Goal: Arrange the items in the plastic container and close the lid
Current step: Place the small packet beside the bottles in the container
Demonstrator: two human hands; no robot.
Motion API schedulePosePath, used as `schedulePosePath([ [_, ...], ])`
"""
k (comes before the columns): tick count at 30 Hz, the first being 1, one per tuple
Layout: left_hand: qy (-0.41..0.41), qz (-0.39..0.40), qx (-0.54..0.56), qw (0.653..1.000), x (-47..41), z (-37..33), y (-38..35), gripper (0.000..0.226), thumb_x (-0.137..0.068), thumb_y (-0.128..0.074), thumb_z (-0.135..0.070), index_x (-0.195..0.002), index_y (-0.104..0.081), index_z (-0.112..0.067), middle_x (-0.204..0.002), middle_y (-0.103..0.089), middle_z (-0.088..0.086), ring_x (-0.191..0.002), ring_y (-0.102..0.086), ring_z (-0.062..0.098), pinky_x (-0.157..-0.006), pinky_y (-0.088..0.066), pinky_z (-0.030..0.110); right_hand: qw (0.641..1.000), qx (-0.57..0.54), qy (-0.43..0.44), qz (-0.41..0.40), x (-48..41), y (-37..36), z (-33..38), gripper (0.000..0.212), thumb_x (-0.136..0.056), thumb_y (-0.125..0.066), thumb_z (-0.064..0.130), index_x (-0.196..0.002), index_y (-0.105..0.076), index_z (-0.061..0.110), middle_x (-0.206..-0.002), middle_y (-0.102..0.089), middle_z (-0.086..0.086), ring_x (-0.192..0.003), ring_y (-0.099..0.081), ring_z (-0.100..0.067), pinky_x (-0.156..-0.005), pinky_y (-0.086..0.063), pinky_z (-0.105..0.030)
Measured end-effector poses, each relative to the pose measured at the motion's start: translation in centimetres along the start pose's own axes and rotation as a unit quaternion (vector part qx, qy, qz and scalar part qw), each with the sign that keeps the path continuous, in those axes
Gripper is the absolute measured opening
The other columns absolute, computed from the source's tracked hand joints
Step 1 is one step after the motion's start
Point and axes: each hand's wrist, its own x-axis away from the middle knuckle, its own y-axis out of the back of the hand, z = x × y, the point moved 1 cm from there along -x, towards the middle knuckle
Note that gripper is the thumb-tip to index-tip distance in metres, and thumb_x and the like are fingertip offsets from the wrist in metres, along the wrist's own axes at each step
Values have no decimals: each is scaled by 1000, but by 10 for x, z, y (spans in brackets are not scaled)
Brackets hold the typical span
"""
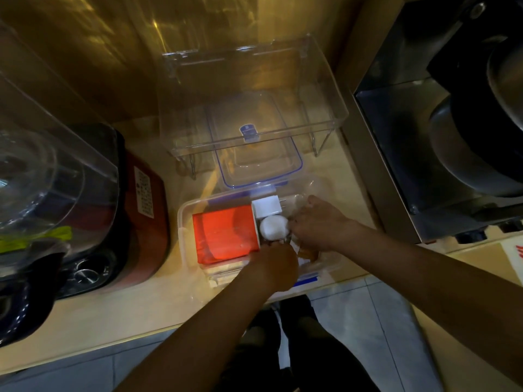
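Seen from above, two bare forearms reach forward over a pale wooden surface [113, 315] into an open plastic container [184, 222] that sits near its front edge.

The left hand [278, 263] is nearest, at the container's front middle. Its fingers curl downward and closed around something small at the near edge of a round white item [273, 227]; what it grips is hidden.

The right hand [317, 222] lies just beside it, to the right and slightly farther in. Its fingers also bend down into the container's right part, among clear and brownish wrapping; whether it grips anything cannot be told.

Inside the container, an orange-red box [223, 236] fills the left part, its long side running front to back. Touching its right edge are the round white item and, beyond that, a white plug adapter [266, 208] with its prongs pointing right.

Directly beyond the container, almost touching its far wall, lies the clear lid [294, 162] with a blue seal, flat, its long axis running away from the person, partly under a clear raised rack [254, 89].

The lid lies straight ahead of both hands; the right hand, farther in, looks nearer to it. Closing probably means drawing the lid back toward the person.
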Motion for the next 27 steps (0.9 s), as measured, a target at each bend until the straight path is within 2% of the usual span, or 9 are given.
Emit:
schedulePosePath([
  [3, -20, 39, 37, 998, -3, 1, 4, 32, -100, -34, -13, -118, -52, 6, -121, -60, 23, -108, -59, 33, -93, -45, 37, 1000, 5, -2, 22, -6, -2, 0, 31, -91, -47, 25, -117, -59, 14, -123, -61, -8, -121, -48, -30, -107, -26, -42],
  [7, 17, 16, 92, 996, 1, 4, 4, 43, -99, -37, -23, -136, -35, -1, -135, -50, 21, -116, -54, 36, -94, -45, 42, 998, -26, -3, 62, -8, -5, -1, 31, -91, -46, 24, -118, -59, 15, -125, -61, -7, -120, -48, -28, -106, -27, -36],
  [9, 25, 4, 99, 995, 3, 5, 2, 45, -98, -40, -22, -139, -32, -6, -137, -48, 19, -117, -53, 36, -93, -45, 41, 996, -46, -4, 76, -8, -5, -1, 28, -91, -48, 25, -113, -61, 15, -122, -62, -9, -117, -47, -29, -103, -30, -39],
  [12, 31, -13, 104, 994, 5, 7, -3, 43, -95, -45, -18, -136, -37, -7, -135, -51, 15, -116, -55, 34, -94, -46, 39, 997, -61, 0, 53, -7, -3, 0, 30, -91, -48, 21, -117, -58, 11, -124, -60, -13, -117, -48, -34, -103, -29, -47],
  [15, 49, -31, 120, 991, 8, 8, -2, 40, -93, -47, -21, -132, -43, -8, -134, -53, 13, -116, -56, 32, -93, -47, 39, 999, 28, 21, 0, -5, -4, -1, 33, -89, -51, 23, -121, -57, 14, -128, -58, -9, -119, -49, -33, -102, -31, -45],
  [18, 56, -38, 136, 988, 9, 11, -1, 38, -94, -47, -22, -130, -46, -9, -131, -56, 11, -115, -57, 30, -91, -47, 35, 999, 15, 20, 25, -1, -4, 1, 24, -88, -53, 22, -110, -61, 16, -116, -64, -9, -114, -51, -34, -103, -29, -48],
  [21, 44, -37, 109, 992, 8, 9, -2, 36, -95, -46, -20, -129, -46, -8, -128, -58, 12, -112, -58, 30, -89, -48, 35, 999, 28, 20, 1, -1, -4, 3, 29, -89, -51, 23, -117, -58, 17, -124, -61, -6, -125, -43, -32, -111, -18, -43],
  [25, 53, -50, 60, 996, 6, 6, -2, 34, -96, -46, -21, -127, -48, -8, -127, -58, 12, -113, -58, 30, -90, -49, 38, 998, 56, 29, 16, -2, 0, -1, 28, -89, -53, 24, -116, -60, 21, -124, -60, -4, -120, -45, -30, -104, -25, -39],
  [27, 64, -74, 81, 992, 3, 3, 0, 35, -95, -47, -21, -128, -48, -8, -129, -57, 13, -115, -57, 31, -92, -48, 40, 999, -12, 15, 38, -2, 5, -4, 27, -88, -52, 20, -114, -60, 17, -123, -61, -6, -117, -49, -29, -102, -28, -37],
])
